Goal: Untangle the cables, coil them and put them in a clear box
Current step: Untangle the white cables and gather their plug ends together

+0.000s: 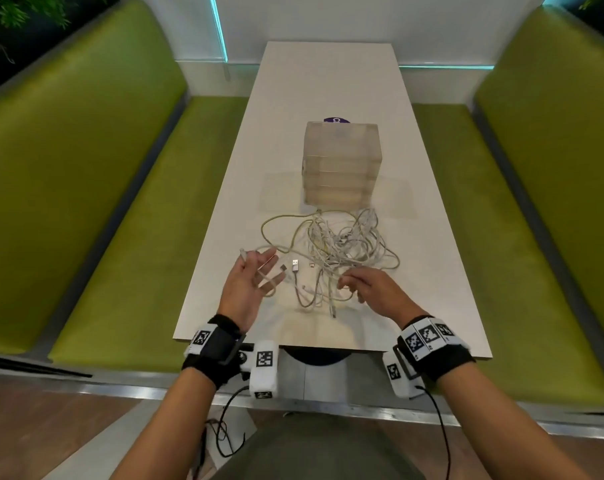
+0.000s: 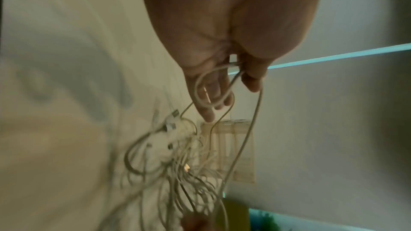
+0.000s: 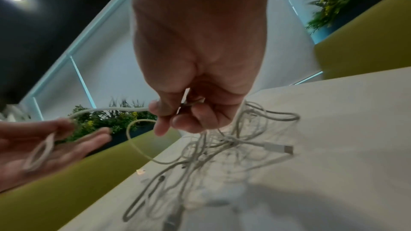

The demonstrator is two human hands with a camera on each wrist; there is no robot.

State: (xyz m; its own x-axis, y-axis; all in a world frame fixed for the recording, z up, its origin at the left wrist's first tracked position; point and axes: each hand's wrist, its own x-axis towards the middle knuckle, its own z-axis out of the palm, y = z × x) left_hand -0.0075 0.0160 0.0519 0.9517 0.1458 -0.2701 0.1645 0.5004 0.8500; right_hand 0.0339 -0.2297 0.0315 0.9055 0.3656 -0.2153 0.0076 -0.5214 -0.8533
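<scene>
Fig. legend, left to right, w/ places given relative to the tangle of pale grey-white cables (image 1: 335,247) at mid-table.

Far left of the tangle: green upholstered bench seat (image 1: 127,216) along the long white rectangular table (image 1: 432,271).

Just left of the tangle, toward the near edge: left hand (image 1: 248,285), palm up, fingers spread and nearly straight. A small loop of one pale cable (image 2: 206,90) lies across the fingers; the thumb tip touches it in the left wrist view, but whether it actually pinches cannot be told. The cable's tip (image 1: 242,252) sticks out past the hand, and its length runs back into the tangle.

Near edge of the tangle: loose ends w/ a silver USB plug (image 1: 295,264) and smaller connectors lying flat on the table.

Beyond the tangle, touching its far edge: stack of clear rectangular plastic boxes (image 1: 342,164), upright, lids on; a purple round sticker (image 1: 336,120) shows behind it.

Just right of the tangle's near edge: right hand (image 1: 373,289), palm down, fingers curled, thumb and forefinger pinching a cable strand (image 3: 115,109) that leads across to the left hand. Other strands hang below the fingers.

Far right: second green bench seat (image 1: 501,237).
</scene>
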